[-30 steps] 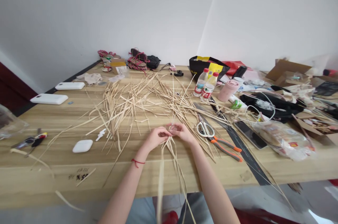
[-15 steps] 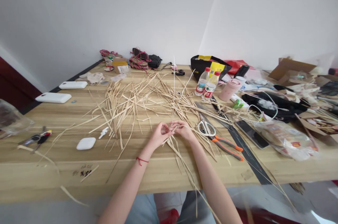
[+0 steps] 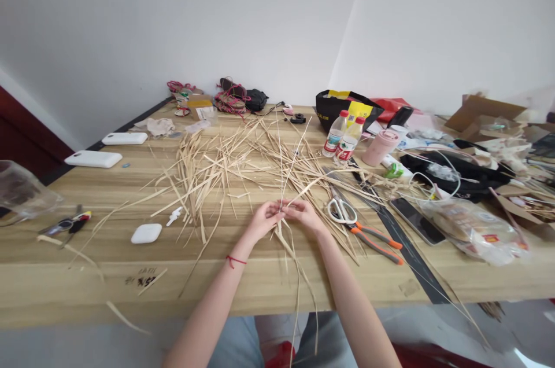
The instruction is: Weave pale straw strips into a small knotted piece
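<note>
Nearest, both forearms run out of view at the bottom, and the person's knees [image 3: 237, 345] are partly hidden under the worktop [image 3: 87, 293], a wood-grained surface. Left of the scissors [image 3: 342, 210], the left hand [image 3: 263, 220] and the right hand [image 3: 307, 214] meet, thumbs and fingers pinched together on straw-coloured strips [image 3: 286, 246]. The strips' joined part sits between the fingertips, which cover it, so its form cannot be made out; loose ends trail below the hands past the front edge, and thin pale strands [image 3: 280, 148] rise above them. Orange-handled pliers [image 3: 377, 240] lie just beside the scissors, a phone [image 3: 417, 220] to their right. Well left of the scissors, a clear container [image 3: 26, 191] is cut off by the frame. Beyond the scissors stand two bottles [image 3: 342, 138], partly hiding a black-and-yellow bag [image 3: 323, 107]; farthest is a pale wall [image 3: 217, 9].
</note>
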Available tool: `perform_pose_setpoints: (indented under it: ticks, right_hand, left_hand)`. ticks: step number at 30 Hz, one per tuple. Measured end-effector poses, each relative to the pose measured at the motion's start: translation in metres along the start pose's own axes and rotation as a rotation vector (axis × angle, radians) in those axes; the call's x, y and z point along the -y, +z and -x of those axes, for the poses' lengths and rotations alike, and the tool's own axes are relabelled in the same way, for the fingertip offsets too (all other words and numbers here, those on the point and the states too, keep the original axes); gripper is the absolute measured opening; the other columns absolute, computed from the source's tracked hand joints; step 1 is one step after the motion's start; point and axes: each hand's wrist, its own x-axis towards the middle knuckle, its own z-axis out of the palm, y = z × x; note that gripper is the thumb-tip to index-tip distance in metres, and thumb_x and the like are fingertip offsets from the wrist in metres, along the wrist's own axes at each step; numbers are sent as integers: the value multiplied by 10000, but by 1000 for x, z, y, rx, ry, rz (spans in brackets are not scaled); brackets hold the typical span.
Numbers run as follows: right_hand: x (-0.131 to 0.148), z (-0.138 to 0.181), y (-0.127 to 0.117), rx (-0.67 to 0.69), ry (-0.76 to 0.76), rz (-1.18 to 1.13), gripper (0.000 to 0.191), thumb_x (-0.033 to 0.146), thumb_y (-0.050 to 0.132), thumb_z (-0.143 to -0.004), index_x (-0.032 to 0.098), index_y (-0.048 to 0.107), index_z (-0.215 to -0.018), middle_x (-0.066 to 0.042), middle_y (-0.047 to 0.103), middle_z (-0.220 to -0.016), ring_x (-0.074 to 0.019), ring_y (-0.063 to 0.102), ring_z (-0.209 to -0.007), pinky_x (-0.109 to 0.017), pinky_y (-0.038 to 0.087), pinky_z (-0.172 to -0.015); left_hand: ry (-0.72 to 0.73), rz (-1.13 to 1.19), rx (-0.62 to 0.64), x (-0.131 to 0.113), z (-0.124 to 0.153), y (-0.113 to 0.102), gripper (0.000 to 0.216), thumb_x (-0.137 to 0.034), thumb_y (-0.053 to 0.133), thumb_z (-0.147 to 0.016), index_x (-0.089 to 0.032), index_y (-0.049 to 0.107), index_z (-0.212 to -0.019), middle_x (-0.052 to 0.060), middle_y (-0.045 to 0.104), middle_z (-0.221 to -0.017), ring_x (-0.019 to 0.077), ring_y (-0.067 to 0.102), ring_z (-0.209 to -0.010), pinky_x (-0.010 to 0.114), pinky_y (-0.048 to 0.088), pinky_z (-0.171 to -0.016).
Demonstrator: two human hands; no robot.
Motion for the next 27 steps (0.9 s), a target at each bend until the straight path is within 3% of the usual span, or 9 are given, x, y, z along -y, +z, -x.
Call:
perform_pose_setpoints:
  ticks: [6,10,20,27]
  right_hand:
    - [-6,-6,-5,-35,-51,21,413,322,798,-568,160,697,-934,-72,716,-840,-207,668,-767,-398,525,-774]
    - [-5,-7,-7,-70,-64,-35,448,283,804,-562,155,671,-971,-37,701,-732,-175,665,-673,-358,540,-713]
    - [0,-7,-4,-50,-87,-52,472,299,785,-579,183,629,-1009,-42,693,-797,-194,664,-760,-378,528,-759]
    - [-1,-8,-3,-106,-139,34,252,319,742,-631,179,652,-820,-34,666,-759,-166,634,-704,-338,516,-724]
  left_hand:
    - [35,-31,62,-4,2,0,305,-337,690,-691,-157,564,-903,20,605,-789,132,589,-716,247,492,-655]
    - [39,-10,45,-6,2,2,318,-324,694,-687,-151,577,-927,33,615,-824,146,592,-769,261,496,-694]
    - [30,6,-65,-7,1,6,368,-386,689,-681,-152,570,-938,-3,556,-703,127,562,-655,243,470,-614]
    - [53,-24,-76,-1,-1,6,369,-381,710,-653,-165,534,-895,-29,510,-689,98,527,-622,210,438,-590]
